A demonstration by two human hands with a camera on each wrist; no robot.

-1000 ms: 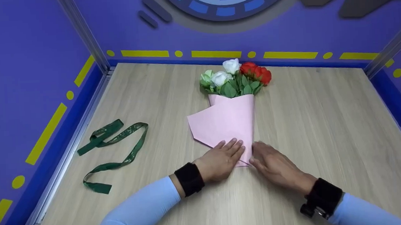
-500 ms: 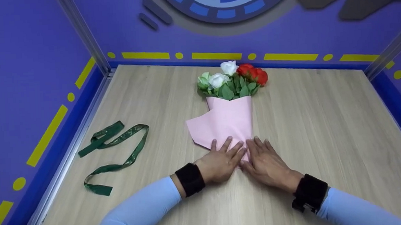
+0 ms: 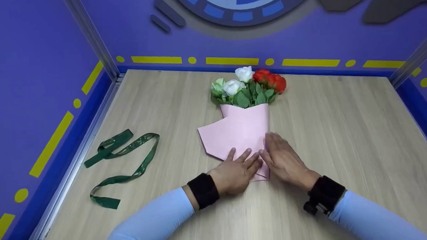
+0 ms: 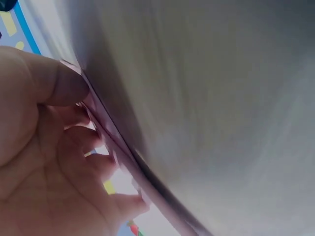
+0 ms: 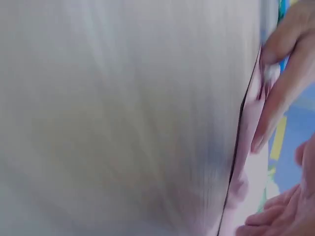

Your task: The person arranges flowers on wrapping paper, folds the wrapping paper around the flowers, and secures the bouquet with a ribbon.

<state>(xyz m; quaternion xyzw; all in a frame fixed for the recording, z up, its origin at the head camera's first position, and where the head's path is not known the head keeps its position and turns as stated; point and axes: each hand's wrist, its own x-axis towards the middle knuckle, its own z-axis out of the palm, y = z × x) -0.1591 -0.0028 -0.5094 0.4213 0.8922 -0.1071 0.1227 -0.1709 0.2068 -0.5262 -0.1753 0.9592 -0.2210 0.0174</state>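
Note:
A sheet of pink wrapping paper (image 3: 236, 129) is folded around a bunch of flowers and lies on the table in the head view. White roses (image 3: 233, 86) and red flowers (image 3: 270, 80) with green leaves stick out of its far end. My left hand (image 3: 234, 173) presses flat on the near part of the paper, fingers spread. Along the paper's right edge rests my right hand (image 3: 287, 162), its fingers straight and pointing away from me. The left wrist view shows my left fingertips touching the pink paper (image 4: 115, 137) near the tabletop. Flower stems are hidden inside the wrap.
A green patterned ribbon (image 3: 142, 164) lies loosely curled on the left of the wooden table (image 3: 346, 146). Blue panels (image 3: 194, 37) with yellow marks stand around the back and sides, joined by metal posts.
My right hand moved left onto the paper's near right edge, denting it, then slid farther from me along that edge. The paper looks flatter now. My left hand stays nearly in place.

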